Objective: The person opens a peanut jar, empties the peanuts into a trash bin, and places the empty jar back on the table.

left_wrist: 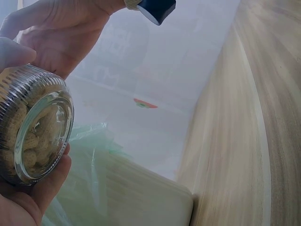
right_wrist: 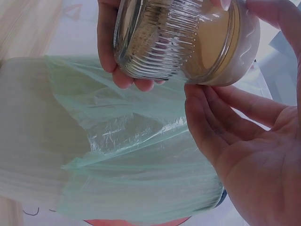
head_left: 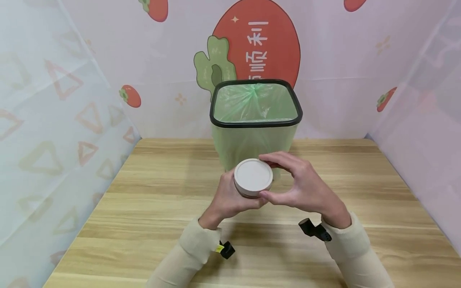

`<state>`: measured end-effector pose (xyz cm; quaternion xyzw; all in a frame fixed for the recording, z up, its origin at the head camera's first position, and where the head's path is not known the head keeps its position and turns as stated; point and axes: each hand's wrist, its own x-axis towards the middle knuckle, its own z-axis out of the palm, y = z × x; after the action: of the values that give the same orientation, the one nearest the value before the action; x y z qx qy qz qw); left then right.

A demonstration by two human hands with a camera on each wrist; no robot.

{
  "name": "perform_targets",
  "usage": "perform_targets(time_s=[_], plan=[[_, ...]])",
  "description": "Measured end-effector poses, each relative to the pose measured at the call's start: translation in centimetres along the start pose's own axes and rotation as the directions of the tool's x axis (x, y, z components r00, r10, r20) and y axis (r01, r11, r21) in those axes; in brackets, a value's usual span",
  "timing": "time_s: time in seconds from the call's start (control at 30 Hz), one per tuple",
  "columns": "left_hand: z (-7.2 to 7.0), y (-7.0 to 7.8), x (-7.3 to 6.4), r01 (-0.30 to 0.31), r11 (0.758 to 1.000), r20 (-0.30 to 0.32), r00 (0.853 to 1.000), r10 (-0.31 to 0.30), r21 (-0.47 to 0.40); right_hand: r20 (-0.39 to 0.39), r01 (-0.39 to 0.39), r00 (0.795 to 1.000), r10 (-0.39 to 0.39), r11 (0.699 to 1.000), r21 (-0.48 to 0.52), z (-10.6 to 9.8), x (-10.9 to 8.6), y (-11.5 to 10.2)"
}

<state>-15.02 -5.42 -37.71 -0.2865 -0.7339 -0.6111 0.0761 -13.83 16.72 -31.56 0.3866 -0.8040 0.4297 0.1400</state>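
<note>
A clear ribbed glass jar is held up in front of the bin, gripped by my left hand around its body. Light brown lumpy pieces, of a kind I cannot tell, show through its glass base in the left wrist view. On the jar sits a round white lid, facing up toward the head camera. Thumb and fingers of my right hand pinch the lid's rim from the right. Whether the lid is loose or tight cannot be seen.
Just beyond the hands stands a pale green waste bin with a black rim, lined with a thin green bag. It stands on the wooden table. Printed cloth walls enclose the back and sides.
</note>
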Motion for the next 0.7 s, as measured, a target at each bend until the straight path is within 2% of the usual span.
perform_targets(time_s=[0.33, 0.57, 0.7], plan=[[-0.02, 0.07, 0.03, -0.025, 1.000, -0.011, 1.000, 0.025, -0.002, 0.036, -0.008, 0.999, 0.007, 1.000, 0.022, -0.28, 0.09, -0.17], [-0.08, -0.02, 0.11, -0.020, 1.000, -0.002, 1.000, 0.020, 0.000, 0.062, -0.010, 0.998, 0.008, 1.000, 0.029, -0.20, 0.08, -0.20], [-0.26, -0.08, 0.05, -0.017, 1.000, 0.004, 1.000, 0.017, 0.018, 0.043, -0.031, 0.999, 0.031, 0.999, -0.009, 0.06, 0.06, -0.49]])
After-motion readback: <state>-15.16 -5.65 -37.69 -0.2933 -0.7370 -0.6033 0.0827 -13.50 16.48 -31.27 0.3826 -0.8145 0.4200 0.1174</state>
